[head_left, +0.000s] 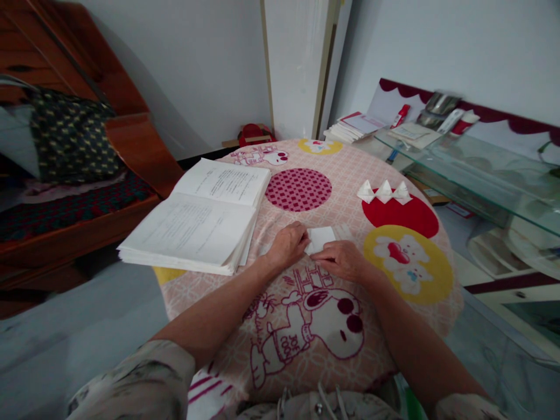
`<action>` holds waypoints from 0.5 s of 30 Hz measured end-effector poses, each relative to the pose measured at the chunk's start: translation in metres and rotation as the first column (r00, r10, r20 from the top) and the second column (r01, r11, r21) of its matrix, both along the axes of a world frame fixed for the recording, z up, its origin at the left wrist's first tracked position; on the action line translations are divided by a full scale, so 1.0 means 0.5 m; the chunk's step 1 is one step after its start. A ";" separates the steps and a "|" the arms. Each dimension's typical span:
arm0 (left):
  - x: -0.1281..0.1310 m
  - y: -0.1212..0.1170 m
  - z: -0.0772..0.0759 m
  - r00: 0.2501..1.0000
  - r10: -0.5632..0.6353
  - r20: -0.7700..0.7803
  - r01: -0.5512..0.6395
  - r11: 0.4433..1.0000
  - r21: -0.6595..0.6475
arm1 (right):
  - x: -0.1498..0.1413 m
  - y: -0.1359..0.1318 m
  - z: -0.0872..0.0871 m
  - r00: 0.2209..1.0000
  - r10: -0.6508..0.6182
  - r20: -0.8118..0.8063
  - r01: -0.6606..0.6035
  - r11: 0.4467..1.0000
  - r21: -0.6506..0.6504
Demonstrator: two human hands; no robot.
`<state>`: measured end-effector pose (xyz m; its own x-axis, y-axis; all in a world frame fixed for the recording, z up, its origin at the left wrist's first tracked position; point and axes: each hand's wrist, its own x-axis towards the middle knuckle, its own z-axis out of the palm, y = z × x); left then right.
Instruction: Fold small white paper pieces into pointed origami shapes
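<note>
A small white piece of folded paper [321,235] lies on the round table, between my two hands. My left hand [289,244] is closed at its left edge, fingers curled down onto the paper. From the right, my right hand [342,260] presses on the near edge, its index finger lying along the paper and the other fingers bent under. The thumbs are mostly hidden. Beyond my right hand stand three pointed folded paper shapes [384,192] in a row. To the left of my left hand lies a thick open stack of printed pages [205,213].
A patterned cloth [345,166] with cartoon figures covers the table. At right is a glass shelf unit [494,181] holding a metal pot [443,103] and other items. A wooden bench [135,146] with a dark patterned bag [72,137] stands at left.
</note>
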<state>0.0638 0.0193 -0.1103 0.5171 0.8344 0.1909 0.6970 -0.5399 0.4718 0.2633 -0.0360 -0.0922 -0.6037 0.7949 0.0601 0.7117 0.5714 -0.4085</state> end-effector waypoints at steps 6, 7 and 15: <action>0.001 -0.001 0.004 1.000 0.001 -0.007 -0.001 1.000 -0.006 | -0.007 -0.008 0.013 0.990 -0.017 0.142 0.014 1.000 0.021; 0.001 -0.001 0.005 1.000 -0.001 -0.006 0.001 1.000 -0.005 | -0.010 -0.011 0.016 0.984 -0.025 0.178 0.019 0.999 0.033; -0.001 -0.002 0.006 1.000 -0.009 0.007 0.009 1.000 -0.017 | -0.017 -0.032 0.030 0.986 -0.065 0.152 0.042 0.988 0.146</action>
